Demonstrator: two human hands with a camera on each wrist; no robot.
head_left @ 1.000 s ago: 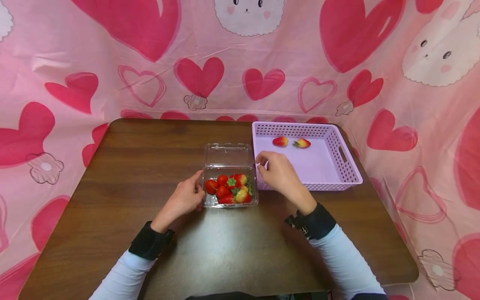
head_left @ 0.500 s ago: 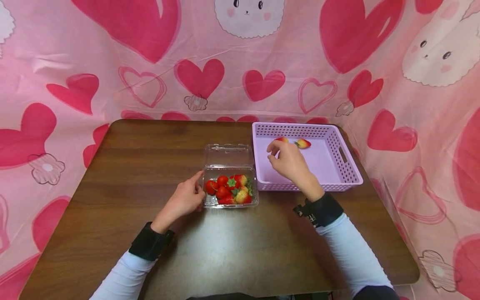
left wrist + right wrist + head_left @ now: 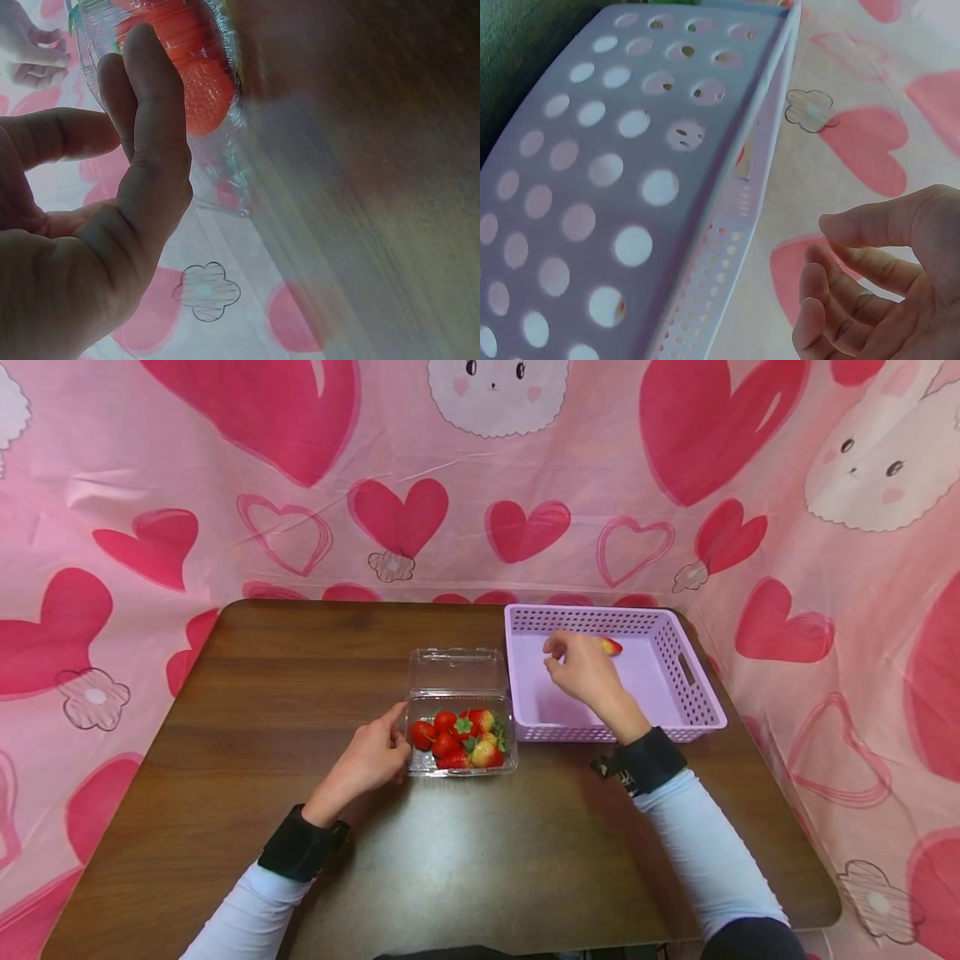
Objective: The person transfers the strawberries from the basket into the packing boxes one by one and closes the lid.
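Note:
In the head view, a transparent hinged plastic box [image 3: 457,670] stands with its lid folded back. Several red strawberries [image 3: 446,745] fill it, some with green leaves. At its left side is my left hand [image 3: 369,752], index finger stretched along the wall. The left wrist view has those fingers [image 3: 154,112] right against the plastic, beside a strawberry [image 3: 206,97]. My right hand [image 3: 588,672] hovers over the lilac basket [image 3: 637,689], fingers loosely bent. Nothing shows between thumb and fingers in the right wrist view. One strawberry [image 3: 611,646] peeks out behind this hand, which hides another.
The basket's perforated wall [image 3: 592,172] rises close beside my right hand. Both containers stand near each other on a brown wooden table [image 3: 300,677]. Behind and around it hangs a pink cloth [image 3: 450,443] with hearts and rabbits.
My right hand has moved from the basket's left rim rightward and back over its inside, covering one strawberry there. My left hand has stayed at the box.

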